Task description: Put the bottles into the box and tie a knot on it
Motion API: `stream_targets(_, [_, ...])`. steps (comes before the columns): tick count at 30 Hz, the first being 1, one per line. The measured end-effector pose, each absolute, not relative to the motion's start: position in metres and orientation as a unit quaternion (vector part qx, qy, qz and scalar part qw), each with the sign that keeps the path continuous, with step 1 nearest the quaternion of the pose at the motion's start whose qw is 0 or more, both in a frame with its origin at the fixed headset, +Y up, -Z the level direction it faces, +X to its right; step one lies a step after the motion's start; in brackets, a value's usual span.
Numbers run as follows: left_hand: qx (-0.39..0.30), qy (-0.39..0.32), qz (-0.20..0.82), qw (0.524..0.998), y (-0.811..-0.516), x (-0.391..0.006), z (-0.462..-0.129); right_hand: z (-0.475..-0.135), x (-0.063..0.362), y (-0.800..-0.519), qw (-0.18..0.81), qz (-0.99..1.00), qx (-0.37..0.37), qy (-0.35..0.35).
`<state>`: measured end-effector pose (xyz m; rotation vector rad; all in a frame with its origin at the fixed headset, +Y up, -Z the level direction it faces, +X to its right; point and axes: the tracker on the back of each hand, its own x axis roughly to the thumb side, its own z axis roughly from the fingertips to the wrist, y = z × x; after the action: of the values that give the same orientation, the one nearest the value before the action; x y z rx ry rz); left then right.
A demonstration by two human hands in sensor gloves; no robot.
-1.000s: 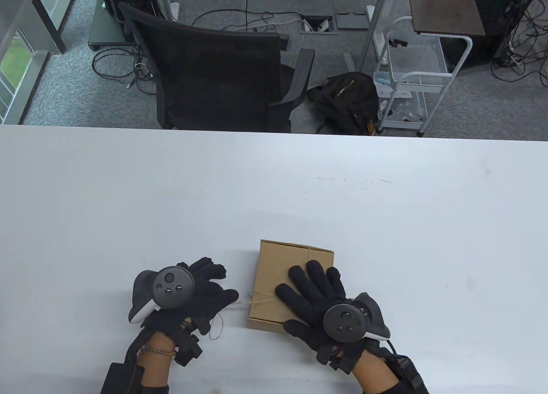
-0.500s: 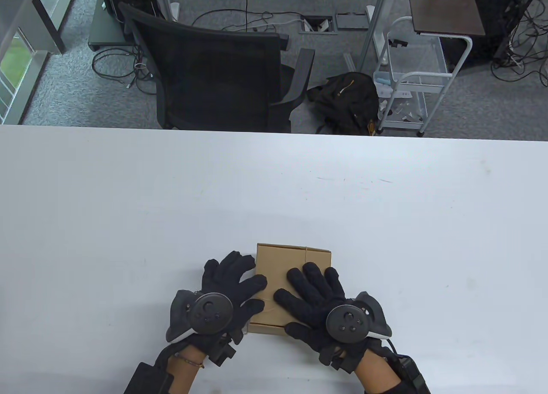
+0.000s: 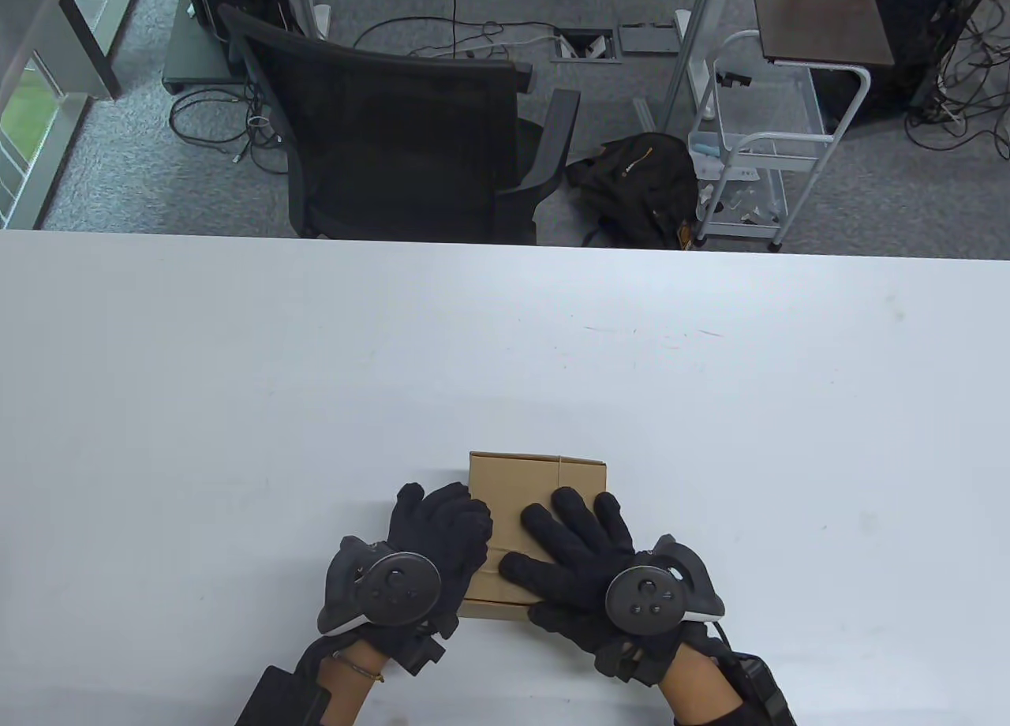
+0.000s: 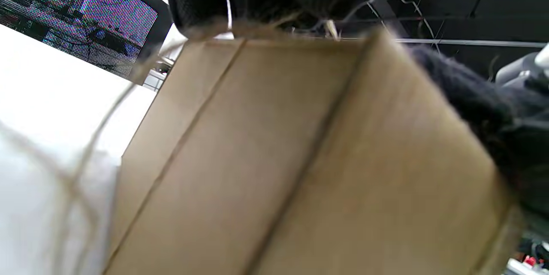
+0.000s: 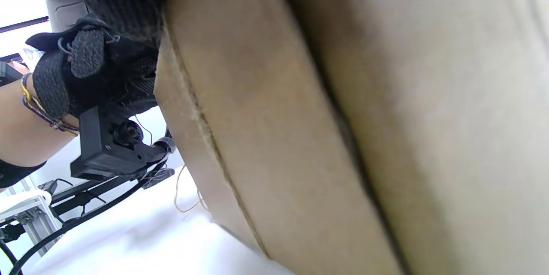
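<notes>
Cardboard box (image 3: 536, 481) sits closed near the front edge of the white table (image 3: 237, 379), between the two gloved hands. No bottles are visible, so I judge they are already inside, but the pictures cannot confirm this. The right hand (image 3: 572, 556) lies flat on the lid with straight, spread fingers; it presses the box down and grasps nothing. The left hand (image 3: 442, 533) is at the left side of the box, with its fingers bent over the top edge. In the left wrist view a thin string (image 4: 107, 116) runs from these fingers down beside the box wall, so the hand seems to pinch the string, although the exact contact is blurred. A line of string also crosses the lid near the far edge. The knot is, in my judgement, not yet finished. The main risk is that the string slips from the thick glove fingers, because it is thin and hard to feel. A strong pull to the left could also drag the light box sideways if the right hand presses too weakly, and then the loop becomes loose.
</notes>
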<state>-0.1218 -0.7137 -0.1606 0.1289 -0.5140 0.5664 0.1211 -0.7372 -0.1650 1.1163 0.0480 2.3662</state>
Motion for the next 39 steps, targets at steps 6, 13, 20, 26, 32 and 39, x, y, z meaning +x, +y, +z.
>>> stream_targets(6, [0.085, -0.241, 0.307, 0.917, -0.713, -0.124, -0.163, -0.164, 0.120, -0.736, 0.250, 0.878, 0.408, 0.011])
stream_targets(13, [0.040, -0.230, 0.405, 0.884, -0.715, -0.130, -0.168, -0.160, 0.114, -0.731, 0.202, 0.898, 0.392, -0.020])
stream_targets(20, [0.059, -0.244, 0.338, 0.907, -0.713, -0.124, -0.161, -0.158, 0.110, -0.732, 0.194, 0.897, 0.397, -0.016])
stream_targets(26, [0.063, -0.202, 0.268, 0.940, -0.716, -0.116, -0.166, -0.159, 0.110, -0.733, 0.203, 0.891, 0.406, -0.015])
stream_targets(32, [0.041, -0.196, 0.274, 0.941, -0.719, -0.107, -0.170, -0.160, 0.111, -0.733, 0.202, 0.891, 0.407, -0.016])
stream_targets(39, [-0.040, -0.222, 0.388, 0.894, -0.720, -0.116, -0.172, -0.159, 0.110, -0.731, 0.189, 0.898, 0.397, -0.017])
